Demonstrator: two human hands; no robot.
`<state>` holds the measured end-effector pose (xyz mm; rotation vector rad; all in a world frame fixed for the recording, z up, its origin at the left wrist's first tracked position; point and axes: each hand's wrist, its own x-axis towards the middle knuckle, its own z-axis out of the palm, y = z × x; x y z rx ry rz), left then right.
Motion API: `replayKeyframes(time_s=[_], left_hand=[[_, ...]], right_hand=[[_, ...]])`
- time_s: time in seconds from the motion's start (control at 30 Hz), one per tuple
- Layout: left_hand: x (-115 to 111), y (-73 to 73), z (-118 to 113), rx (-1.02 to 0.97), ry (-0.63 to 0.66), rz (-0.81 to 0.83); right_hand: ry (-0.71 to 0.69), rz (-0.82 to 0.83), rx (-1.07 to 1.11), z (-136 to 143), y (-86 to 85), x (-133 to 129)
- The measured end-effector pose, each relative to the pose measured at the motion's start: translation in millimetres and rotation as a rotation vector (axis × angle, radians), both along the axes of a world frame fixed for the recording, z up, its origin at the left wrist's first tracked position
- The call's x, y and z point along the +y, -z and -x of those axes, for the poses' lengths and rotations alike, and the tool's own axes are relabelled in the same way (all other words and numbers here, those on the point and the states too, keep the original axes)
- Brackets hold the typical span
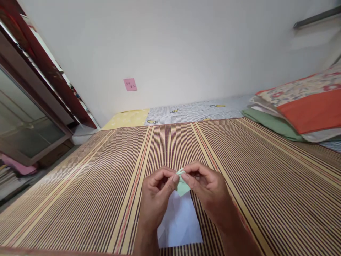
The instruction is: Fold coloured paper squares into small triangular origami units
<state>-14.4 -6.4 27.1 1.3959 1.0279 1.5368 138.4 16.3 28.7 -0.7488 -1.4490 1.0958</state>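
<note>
Your left hand [157,195] is clamped, thumb against fingers, on the left side of a small folded piece of pale green paper [183,186]. Your right hand [209,190] pinches its right side likewise. The green paper is held above the far end of a creased white rectangular paper sheet [182,222], which lies on the brown-and-cream striped bamboo mat [101,188]. A pink square paper note [130,84] is fixed to the white wall [186,49].
</note>
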Motion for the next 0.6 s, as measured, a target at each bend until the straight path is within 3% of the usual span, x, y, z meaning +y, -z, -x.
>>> replayKeyframes(time_s=[0.3, 0.5, 0.6], left_hand=[[-2.6, -1.0, -1.2, 0.027, -0.008, -0.039], [-2.5, -2.8, -0.7, 0.043, 0.004, -0.044], [-2.2, -4.0, -0.6, 0.065, 0.019, -0.049]], right_hand=[[0.037, -0.140, 0.020, -1.2, 0.9, -1.5], [0.090, -0.219, -0.069, -5.3, -0.9, -2.3], [0.054, -0.261, -0.118, -6.5, -3.3, -1.8]])
